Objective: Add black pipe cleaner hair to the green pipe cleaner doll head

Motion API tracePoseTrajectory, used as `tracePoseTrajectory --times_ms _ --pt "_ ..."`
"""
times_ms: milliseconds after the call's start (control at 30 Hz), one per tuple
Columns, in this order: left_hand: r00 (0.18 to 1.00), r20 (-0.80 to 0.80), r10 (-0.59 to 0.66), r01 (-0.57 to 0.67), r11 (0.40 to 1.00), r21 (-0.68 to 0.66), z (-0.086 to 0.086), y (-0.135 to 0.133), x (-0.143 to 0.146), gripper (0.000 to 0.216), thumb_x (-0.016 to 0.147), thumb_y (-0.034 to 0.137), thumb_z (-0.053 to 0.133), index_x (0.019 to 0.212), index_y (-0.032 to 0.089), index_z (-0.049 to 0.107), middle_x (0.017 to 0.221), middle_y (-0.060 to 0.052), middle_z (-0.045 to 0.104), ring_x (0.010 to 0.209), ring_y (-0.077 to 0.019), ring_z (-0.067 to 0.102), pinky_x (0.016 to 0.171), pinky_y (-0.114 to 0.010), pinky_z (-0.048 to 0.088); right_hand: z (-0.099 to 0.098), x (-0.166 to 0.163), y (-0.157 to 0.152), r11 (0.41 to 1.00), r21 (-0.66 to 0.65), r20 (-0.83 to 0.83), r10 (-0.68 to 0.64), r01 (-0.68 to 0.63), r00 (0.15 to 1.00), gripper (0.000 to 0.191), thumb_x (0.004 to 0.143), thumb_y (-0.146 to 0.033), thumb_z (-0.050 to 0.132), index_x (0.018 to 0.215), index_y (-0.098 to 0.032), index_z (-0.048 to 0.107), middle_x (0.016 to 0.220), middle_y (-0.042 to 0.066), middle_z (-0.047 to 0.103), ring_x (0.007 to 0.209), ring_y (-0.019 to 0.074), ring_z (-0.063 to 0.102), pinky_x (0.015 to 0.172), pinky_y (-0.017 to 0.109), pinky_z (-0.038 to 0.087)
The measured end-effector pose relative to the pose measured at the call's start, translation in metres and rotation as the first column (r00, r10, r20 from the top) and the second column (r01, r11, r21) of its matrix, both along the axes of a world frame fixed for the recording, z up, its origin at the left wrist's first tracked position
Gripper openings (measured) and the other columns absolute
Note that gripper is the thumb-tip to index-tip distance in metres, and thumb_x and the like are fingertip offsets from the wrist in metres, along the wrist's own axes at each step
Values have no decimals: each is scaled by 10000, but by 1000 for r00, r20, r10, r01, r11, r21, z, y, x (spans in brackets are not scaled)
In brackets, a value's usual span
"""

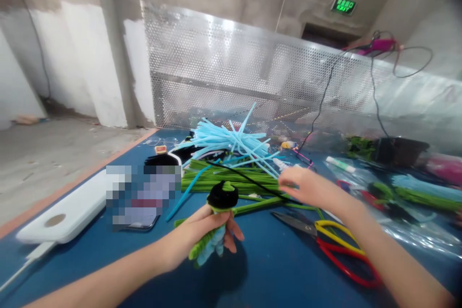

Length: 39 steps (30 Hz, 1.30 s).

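My left hand (197,236) grips a small pipe-cleaner figure (220,216) with a black top and twisted green and light-blue stems. My right hand (306,187) hangs over the blue table mat (252,269), its fingers pinched on one end of a thin black chenille stem (249,182). Just behind it lie a bundle of green chenille stems (231,180) and a heap of light-blue chenille stems (224,139). Below my right hand rest scissors with red and yellow handles (325,245).
A phone with a blurred screen (140,197) and a white flat device (61,211) lie left of the stems. Clear plastic bags (415,226) with more stems lie on the right. A perforated metal panel (234,67) stands behind the table, with a pink glue gun (378,47) above.
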<state>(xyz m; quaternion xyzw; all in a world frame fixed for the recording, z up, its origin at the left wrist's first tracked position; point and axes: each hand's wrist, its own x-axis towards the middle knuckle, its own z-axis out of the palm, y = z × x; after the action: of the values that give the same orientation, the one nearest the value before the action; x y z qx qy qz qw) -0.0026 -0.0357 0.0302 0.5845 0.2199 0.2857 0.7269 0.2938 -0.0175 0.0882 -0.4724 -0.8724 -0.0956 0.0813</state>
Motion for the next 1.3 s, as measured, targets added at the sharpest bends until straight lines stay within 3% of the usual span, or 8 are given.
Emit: tracePoseTrajectory --times_ms 233,533,667,800,933,967,1100,1300 --pt "999 -44 -7 6 1000 -21 3 -3 0 297 899 448 531 954 158 560 922 -76 683 770 -183 632 801 -316 457 -45 17 -20 961 -188 95 -189 204 977 233 914 -313 553 1089 -165 595 1096 63 627 926 183 624 802 394 531" --pt "965 -261 21 11 993 120 22 1 -4 206 862 368 590 951 190 643 947 -39 678 891 -201 619 831 -286 472 -58 27 -10 915 -327 -66 -272 237 960 221 921 -324 543 1050 -152 596 981 39 644 778 138 632 680 318 548" --pt "939 -336 80 13 964 267 29 5 -8 216 844 332 591 993 206 683 1008 -30 671 1003 -246 591 822 -281 492 -43 24 -16 951 -264 -219 -221 160 951 184 924 -288 532 859 -142 623 745 -2 630 599 105 584 571 267 507" --pt "943 -328 64 40 952 302 25 6 -8 197 823 289 599 961 195 704 965 -37 676 961 -252 602 787 -273 505 -9 1 -27 992 -122 -436 -35 -21 899 206 917 -270 508 788 -178 641 815 51 670 712 146 623 634 279 505" --pt "944 -328 30 63 961 269 23 6 -7 208 811 267 608 979 189 703 949 -40 675 928 -244 606 758 -264 505 22 -48 -43 972 -37 -595 166 -233 787 118 902 -229 554 915 -236 671 779 -12 675 644 91 631 602 201 509" --pt "947 -321 22 67 963 262 23 6 -7 213 815 261 606 994 194 699 957 -36 674 927 -236 603 770 -262 499 27 -61 -47 951 -35 -697 198 -308 689 149 906 -175 546 973 -233 666 762 -23 669 579 71 616 560 180 504" --pt "962 -271 -42 118 956 269 22 9 -8 175 834 244 592 974 192 685 979 -22 653 943 -203 572 851 -261 454 35 -95 -56 903 -26 -667 303 -428 681 253 901 -102 533 1080 -237 650 878 -21 699 773 82 653 716 178 520" --pt "952 -286 -108 184 949 256 16 13 -11 181 833 242 559 970 153 639 943 -29 630 875 -196 552 806 -284 461 28 -96 -48 880 -5 -586 383 -475 714 136 882 -70 545 929 -142 650 914 40 640 833 83 605 766 159 481"
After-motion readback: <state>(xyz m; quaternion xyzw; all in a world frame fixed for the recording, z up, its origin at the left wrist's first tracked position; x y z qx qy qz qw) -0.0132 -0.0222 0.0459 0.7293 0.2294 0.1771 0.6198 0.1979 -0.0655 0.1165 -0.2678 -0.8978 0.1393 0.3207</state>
